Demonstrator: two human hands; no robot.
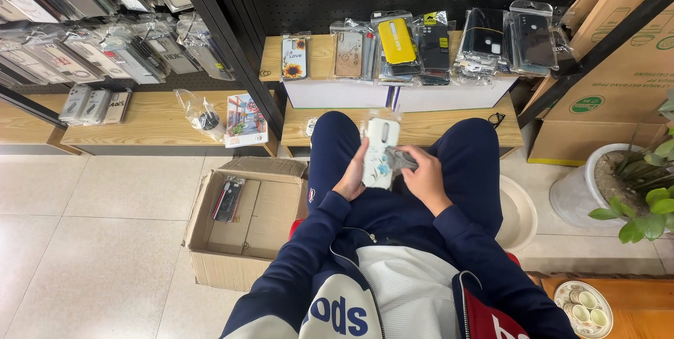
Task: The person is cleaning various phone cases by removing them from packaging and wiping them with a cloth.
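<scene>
The person sat w/ knees up, and both hands met over the lap. The left hand [351, 179] was cupped along the left edge of a white phone case [379, 151], which stood upright btwn the knees, still in a clear bag. The case had a small blue flower print low down; the rest of the print was too small to make out. The right hand [423, 179] pinched a small grey thing [400, 160] right beside the case, touching it. It was hard to tell what the grey thing was, maybe a cloth or a bit of the bag. Fingertips of both hands were mostly hidden behind the case. On the floor to the left sat an open cardboard box [242, 223] w/ a dark packed case [228, 198] lying inside. Ahead, on a low wood shelf [449, 128], white boxes held up a row of packed cases, incl. a yellow one [397, 41]. At the right edge a potted plant [632, 184] was cut off by the frame.
</scene>
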